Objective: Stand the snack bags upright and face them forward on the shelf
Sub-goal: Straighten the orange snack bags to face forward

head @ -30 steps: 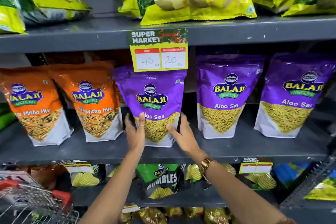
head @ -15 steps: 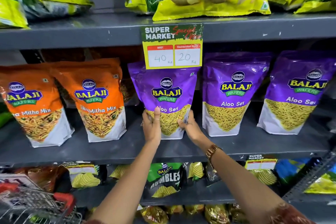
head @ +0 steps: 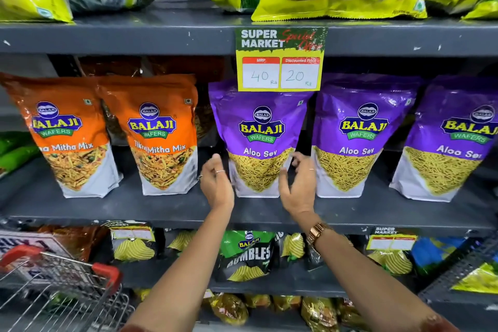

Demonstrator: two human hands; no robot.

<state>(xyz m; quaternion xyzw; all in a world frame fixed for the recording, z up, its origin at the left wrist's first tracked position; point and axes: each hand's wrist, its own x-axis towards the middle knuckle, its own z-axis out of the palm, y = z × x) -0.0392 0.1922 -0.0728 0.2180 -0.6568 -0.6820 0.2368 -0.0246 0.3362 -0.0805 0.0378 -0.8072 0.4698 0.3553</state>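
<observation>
Both my hands were up at the middle shelf [head: 80, 207], one on each side of the purple Aloo Sev bag [head: 260, 140] under the price tag [head: 280, 59]. My left hand [head: 215, 186] sat just beside the bag's lower left edge, fingers loose and spread, gripping nothing; I could not tell whether a fingertip brushed the foil. My right hand [head: 297, 186] was at the lower right corner, thumb in front of the white base, fingers curled apart behind the edge, open as well and not squeezing. I kept them low and on both flanks because a pouch like that stands on its gusset, and the bottom is where you steady it or twist it without denting the printed face. The bag stood upright on its base, logo and name square to me, roughly level with the two purple bags [head: 358, 137] to its right and the orange mix bags [head: 161, 137] to its left. So I judged this one about done: hands cupped near it were there only to catch a wobble. The leftmost orange bag [head: 64, 137] leaned a little, so that looked like the likely next candidate. The trolley [head: 62, 286] waited at my lower left, well clear of my arms.
</observation>
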